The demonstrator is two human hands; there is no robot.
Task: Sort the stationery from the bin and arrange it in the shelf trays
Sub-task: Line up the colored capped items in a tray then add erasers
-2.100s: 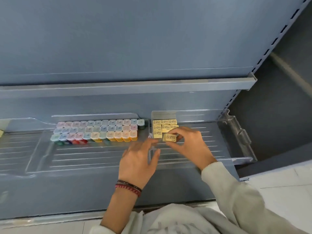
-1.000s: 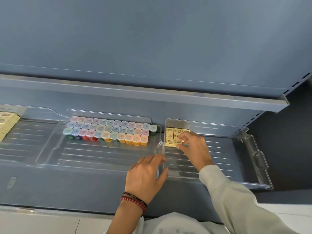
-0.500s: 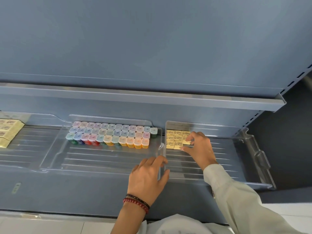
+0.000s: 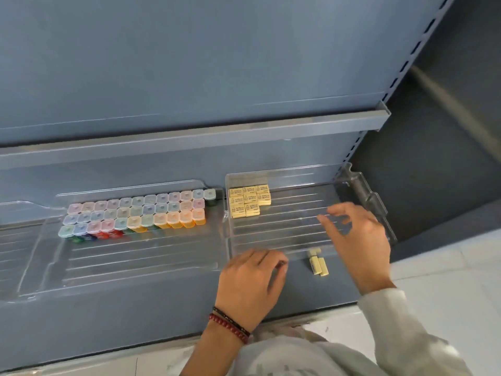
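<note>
Several yellow erasers point(image 4: 249, 201) lie in neat rows at the back left corner of the clear right tray point(image 4: 284, 229). Three more yellow erasers point(image 4: 318, 263) lie loose at the tray's front edge, between my hands. My left hand point(image 4: 252, 280), with bracelets at the wrist, has its fingers curled over the front left rim of that tray. My right hand point(image 4: 357, 240) hovers over the tray's right half with fingers spread and holds nothing.
The clear left tray point(image 4: 135, 256) holds rows of small coloured lidded boxes point(image 4: 135, 213) along its back. A grey shelf ledge point(image 4: 189, 142) overhangs both trays. The shelf's right upright point(image 4: 360, 137) borders a dark gap, with pale floor point(image 4: 447, 280) below it.
My right hand has left the eraser rows and drawn back to the right, open. My left hand has shifted from the gap between the trays to the right tray's front rim. Loose erasers have come into view.
</note>
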